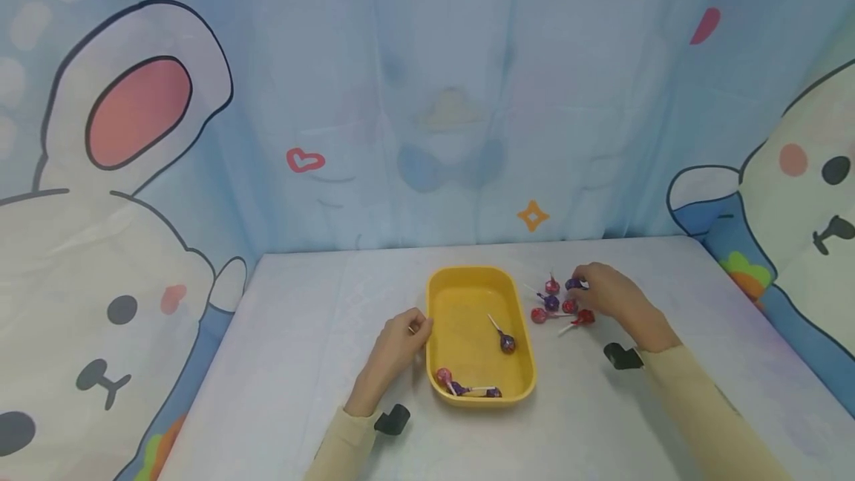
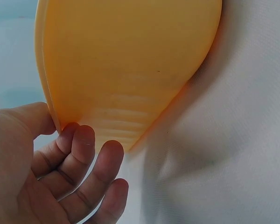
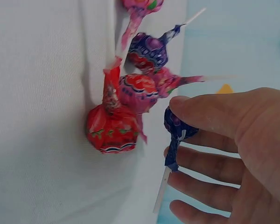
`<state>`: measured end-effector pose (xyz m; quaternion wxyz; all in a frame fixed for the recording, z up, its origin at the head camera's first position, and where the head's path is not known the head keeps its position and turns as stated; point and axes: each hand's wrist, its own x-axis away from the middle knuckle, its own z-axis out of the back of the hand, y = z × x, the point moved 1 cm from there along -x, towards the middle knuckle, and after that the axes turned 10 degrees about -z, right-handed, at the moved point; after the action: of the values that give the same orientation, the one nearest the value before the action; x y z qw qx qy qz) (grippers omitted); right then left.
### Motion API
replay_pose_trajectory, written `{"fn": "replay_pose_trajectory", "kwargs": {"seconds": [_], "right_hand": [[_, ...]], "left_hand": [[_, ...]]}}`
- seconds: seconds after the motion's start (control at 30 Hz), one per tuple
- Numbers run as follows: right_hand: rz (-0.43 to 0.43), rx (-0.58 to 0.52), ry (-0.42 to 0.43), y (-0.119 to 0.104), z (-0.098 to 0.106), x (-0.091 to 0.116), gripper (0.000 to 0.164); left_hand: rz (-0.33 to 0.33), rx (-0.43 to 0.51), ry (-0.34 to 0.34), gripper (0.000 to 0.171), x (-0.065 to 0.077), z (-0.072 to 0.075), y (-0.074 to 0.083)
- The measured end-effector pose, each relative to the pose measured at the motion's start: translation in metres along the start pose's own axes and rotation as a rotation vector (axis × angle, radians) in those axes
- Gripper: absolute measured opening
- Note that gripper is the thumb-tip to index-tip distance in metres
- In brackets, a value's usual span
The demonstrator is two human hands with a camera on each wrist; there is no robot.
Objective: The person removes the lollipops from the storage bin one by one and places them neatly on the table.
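My right hand [image 1: 609, 292] pinches a purple-wrapped lollipop [image 3: 174, 125] between thumb and fingers, its white stick pointing down in the right wrist view. Close beside it lies a loose group of lollipops on the table: a red one [image 3: 113, 130], a purple one [image 3: 148, 50] and several pinkish ones. On the other side, my left hand [image 1: 394, 347] grips the left rim of a yellow tray [image 1: 461, 325], thumb on one face and fingertips on the other. Inside the tray, a dark purple lollipop [image 1: 508, 344] lies toward the right, and a pink one [image 1: 444, 375] with purple ones sits along the near edge.
The white-covered table [image 1: 320, 332] runs back to a blue curtain [image 1: 454, 95] with cartoon animals. A black wrist device [image 1: 392, 420] sits at the left cuff, and another black device [image 1: 623, 356] at the right cuff.
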<state>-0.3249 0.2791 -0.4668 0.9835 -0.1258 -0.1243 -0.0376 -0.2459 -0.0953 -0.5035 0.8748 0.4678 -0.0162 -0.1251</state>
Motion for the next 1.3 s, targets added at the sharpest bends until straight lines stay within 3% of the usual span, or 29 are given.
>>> {"fn": "replay_pose_trajectory", "kwargs": {"seconds": [0.37, 0.7, 0.87, 1.0, 1.1, 1.3], "right_hand": [[-0.051, 0.015, -0.062, 0.002, -0.007, -0.023, 0.041], [-0.046, 0.016, -0.073, -0.001, -0.007, -0.019, 0.039], [-0.049, 0.016, -0.075, -0.001, -0.008, -0.02, 0.041], [-0.049, 0.016, -0.069, 0.001, -0.009, -0.021, 0.042], [-0.051, 0.008, -0.069, 0.003, -0.01, -0.022, 0.048], [-0.068, -0.024, -0.068, 0.004, -0.011, -0.023, 0.068]], "left_hand": [[-0.008, -0.002, 0.002, 0.023, 0.0, 0.0, 0.0], [0.022, -0.003, -0.003, 0.023, 0.0, 0.0, 0.002], [0.013, -0.004, -0.001, 0.024, 0.001, 0.0, 0.001], [-0.032, -0.007, 0.011, 0.024, 0.001, 0.0, 0.002], [-0.06, -0.007, 0.018, 0.024, 0.001, 0.001, 0.002], [-0.046, 0.0, 0.008, 0.023, 0.002, 0.002, 0.003]]}}
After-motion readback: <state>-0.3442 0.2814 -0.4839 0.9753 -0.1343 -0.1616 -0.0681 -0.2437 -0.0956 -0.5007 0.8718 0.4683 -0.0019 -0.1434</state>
